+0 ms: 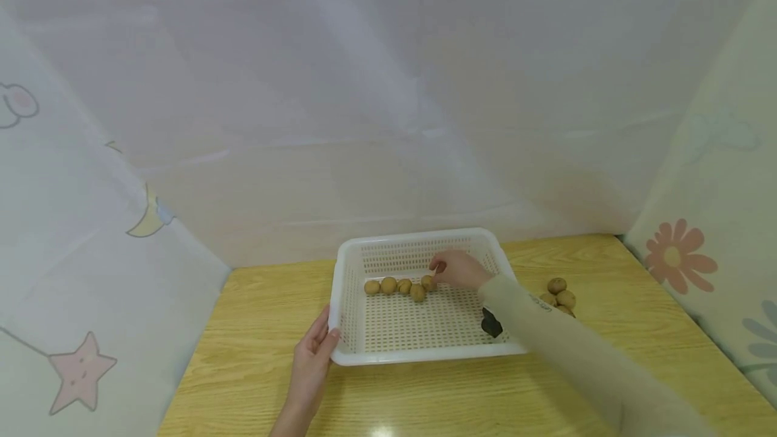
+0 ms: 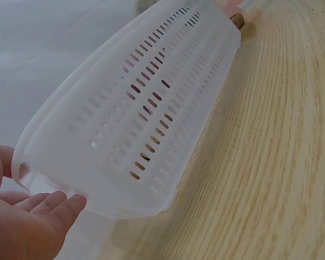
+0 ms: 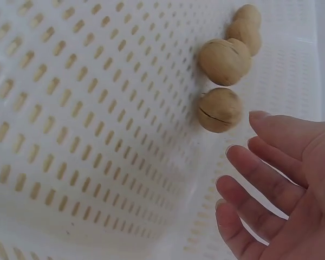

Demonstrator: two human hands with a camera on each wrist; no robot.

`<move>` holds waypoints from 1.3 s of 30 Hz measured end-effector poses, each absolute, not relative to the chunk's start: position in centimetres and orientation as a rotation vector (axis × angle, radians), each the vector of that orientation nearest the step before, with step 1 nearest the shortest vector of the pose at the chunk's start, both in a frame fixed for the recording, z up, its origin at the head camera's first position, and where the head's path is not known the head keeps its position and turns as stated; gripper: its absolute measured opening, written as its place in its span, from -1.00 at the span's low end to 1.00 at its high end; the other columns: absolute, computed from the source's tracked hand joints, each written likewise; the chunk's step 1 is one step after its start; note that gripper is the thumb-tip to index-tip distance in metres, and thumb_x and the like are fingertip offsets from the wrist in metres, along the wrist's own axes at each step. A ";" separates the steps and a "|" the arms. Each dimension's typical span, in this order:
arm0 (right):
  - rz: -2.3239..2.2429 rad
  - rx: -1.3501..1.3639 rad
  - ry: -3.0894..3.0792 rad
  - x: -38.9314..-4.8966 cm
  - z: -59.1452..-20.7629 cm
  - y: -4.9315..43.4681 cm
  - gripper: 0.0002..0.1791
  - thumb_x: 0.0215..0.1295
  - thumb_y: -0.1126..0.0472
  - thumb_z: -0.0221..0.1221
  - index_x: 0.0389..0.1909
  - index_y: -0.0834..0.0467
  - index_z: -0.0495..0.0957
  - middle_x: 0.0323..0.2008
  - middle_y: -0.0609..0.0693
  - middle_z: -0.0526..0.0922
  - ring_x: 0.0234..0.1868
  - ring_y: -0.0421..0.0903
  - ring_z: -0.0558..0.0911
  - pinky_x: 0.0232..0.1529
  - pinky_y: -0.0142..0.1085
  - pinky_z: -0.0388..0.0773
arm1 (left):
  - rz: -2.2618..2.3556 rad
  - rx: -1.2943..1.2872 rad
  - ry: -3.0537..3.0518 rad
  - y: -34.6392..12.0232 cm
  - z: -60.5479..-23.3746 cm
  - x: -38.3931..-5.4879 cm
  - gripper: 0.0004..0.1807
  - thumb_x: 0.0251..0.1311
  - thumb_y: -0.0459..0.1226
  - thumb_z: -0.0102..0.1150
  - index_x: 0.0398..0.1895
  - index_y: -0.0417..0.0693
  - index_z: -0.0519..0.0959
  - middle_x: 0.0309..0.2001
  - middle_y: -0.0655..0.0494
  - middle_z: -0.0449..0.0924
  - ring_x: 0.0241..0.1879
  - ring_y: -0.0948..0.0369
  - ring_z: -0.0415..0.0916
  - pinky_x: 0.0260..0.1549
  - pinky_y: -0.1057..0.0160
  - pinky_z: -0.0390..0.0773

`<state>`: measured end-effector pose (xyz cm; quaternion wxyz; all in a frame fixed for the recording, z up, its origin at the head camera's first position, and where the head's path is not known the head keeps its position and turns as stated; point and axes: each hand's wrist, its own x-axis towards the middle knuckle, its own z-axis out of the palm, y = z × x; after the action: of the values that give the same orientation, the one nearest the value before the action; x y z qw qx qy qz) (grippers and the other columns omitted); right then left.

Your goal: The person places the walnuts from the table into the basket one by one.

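A white plastic basket [image 1: 425, 357] with slotted walls sits on the wooden table. My left hand [image 1: 312, 356] grips its left rim, thumb above and fingers beneath; the left wrist view shows this hand [image 2: 35, 216] at the rim's corner. Inside the basket, several tan walnuts [image 1: 388, 285] lie in an uneven row toward the back. At the right end of that row is my right hand [image 1: 460, 270]. In the right wrist view this hand [image 3: 287, 179] has loosely bent, spread fingers with nothing between them, close beside a cracked walnut [image 3: 220, 110].
More walnuts [image 1: 566, 299] are piled on the table [image 1: 255, 329] to the right of the basket, partly hidden by my right sleeve [image 1: 558, 336]. A black object [image 1: 492, 324] shows beside that sleeve. Pale printed cloth [image 1: 388, 120] encloses the back and sides.
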<state>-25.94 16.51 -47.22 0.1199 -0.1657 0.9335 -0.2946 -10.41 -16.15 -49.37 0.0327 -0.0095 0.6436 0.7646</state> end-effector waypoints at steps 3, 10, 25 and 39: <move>-0.875 -0.529 2.740 -25.8 -46.2 17.0 -0.71 0.39 0.23 0.34 0.05 0.28 0.67 -0.17 0.02 0.76 -0.09 -0.01 0.70 -0.01 -0.06 0.71 | 2.356 -0.033 1.978 -16.2 -49.4 -10.4 -0.32 0.57 -0.32 0.03 0.64 -0.26 0.07 0.59 -0.23 0.14 0.53 -0.10 0.19 0.36 0.22 0.45; -0.894 -0.606 2.747 -24.8 -43.6 18.4 -0.77 0.44 0.20 0.30 0.02 0.21 0.69 -0.10 0.01 0.75 -0.05 -0.01 0.70 0.00 -0.07 0.71 | 2.352 -0.026 1.975 -16.1 -49.3 -10.4 -0.32 0.57 -0.32 0.02 0.64 -0.26 0.06 0.59 -0.24 0.13 0.53 -0.11 0.18 0.36 0.21 0.45; -1.030 -0.649 2.739 -22.4 -40.3 23.0 -0.75 0.44 0.21 0.30 0.02 0.25 0.67 -0.12 0.04 0.73 -0.12 -0.05 0.68 -0.14 -0.18 0.70 | 2.333 -0.019 1.995 -16.2 -49.2 -10.3 -0.32 0.58 -0.30 0.02 0.64 -0.24 0.06 0.59 -0.25 0.13 0.53 -0.14 0.17 0.37 0.13 0.43; -0.924 -0.515 2.861 -18.1 -40.5 29.6 -0.70 0.45 0.09 0.30 0.05 0.18 0.67 -0.06 -0.05 0.72 -0.04 -0.04 0.62 -0.04 -0.08 0.62 | 2.339 -0.019 1.975 -16.2 -49.1 -10.3 -0.32 0.57 -0.32 0.03 0.64 -0.22 0.07 0.59 -0.23 0.14 0.53 -0.13 0.18 0.38 0.11 0.42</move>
<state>-18.10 29.57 -40.45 0.0457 -0.1685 0.9369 -0.3028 -10.32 -16.21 -49.07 0.0400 -0.0064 0.6445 0.7635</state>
